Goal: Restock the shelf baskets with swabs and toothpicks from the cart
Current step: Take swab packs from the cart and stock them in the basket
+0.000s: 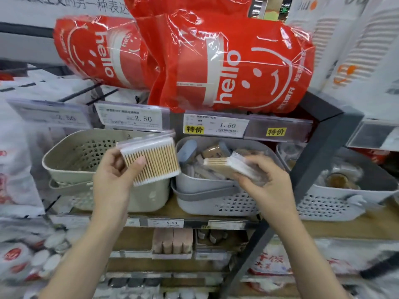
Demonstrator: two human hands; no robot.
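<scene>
Head cam, L to R: beige basket (64,167) on shelf (345,225). L hand (114,180) grips swab pack (151,161), held tilted in front of beige basket's right side. Grey basket (207,201) just beside, w/ small packs inside. R hand (269,186) grips 2nd pack (228,166) over grey basket's rim. White basket (336,203) far R. Red bags (226,65) on shelf above.

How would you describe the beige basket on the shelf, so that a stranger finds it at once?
Find the big red "hello" bags on top of the shelf; under them, baskets stand in a row. The beige plastic basket is the leftmost, below the 2.50 price tag. Unlike the grey basket beside it, which holds small packets, its visible inside looks empty.
</scene>
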